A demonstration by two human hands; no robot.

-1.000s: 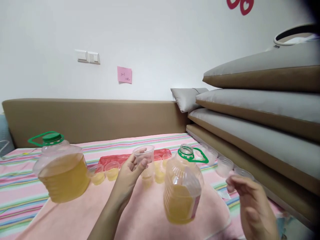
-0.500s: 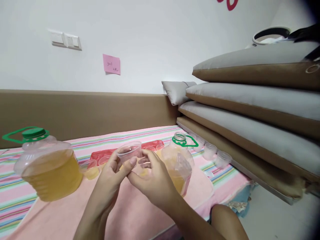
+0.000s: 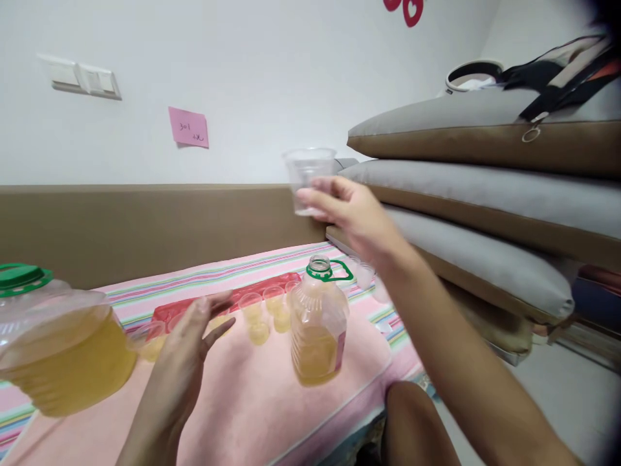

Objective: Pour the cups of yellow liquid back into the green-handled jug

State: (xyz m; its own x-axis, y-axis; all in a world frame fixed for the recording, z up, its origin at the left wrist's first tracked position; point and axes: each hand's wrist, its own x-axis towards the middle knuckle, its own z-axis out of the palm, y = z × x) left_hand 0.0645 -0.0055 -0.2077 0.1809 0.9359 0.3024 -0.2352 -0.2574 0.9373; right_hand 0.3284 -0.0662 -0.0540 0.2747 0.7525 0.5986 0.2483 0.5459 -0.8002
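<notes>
My right hand (image 3: 347,207) grips a clear plastic cup (image 3: 303,171), raised above an uncapped jug (image 3: 317,336) that is partly filled with yellow liquid. The cup looks blurred and I see no liquid in it. With its fingers apart, my left hand (image 3: 194,336) hovers over the pink cloth (image 3: 252,401), holding nothing. Behind that hand, several clear cups (image 3: 252,307) with yellow liquid stand by a red plastic package (image 3: 233,294); the hand hides some of them. At the left is a larger jug (image 3: 72,356) of yellow liquid with a green cap.
Several clear cups (image 3: 363,275) stand behind the open jug, partly hidden by my right arm. Stacked grey and brown cushions (image 3: 460,188) rise on the right. A brown padded board (image 3: 145,226) runs along the wall, below a pink note (image 3: 189,127).
Both hands held the cup together low over the cloth. My left hand has let go, while my right hand has lifted the cup up and to the right. The view has turned slightly right.
</notes>
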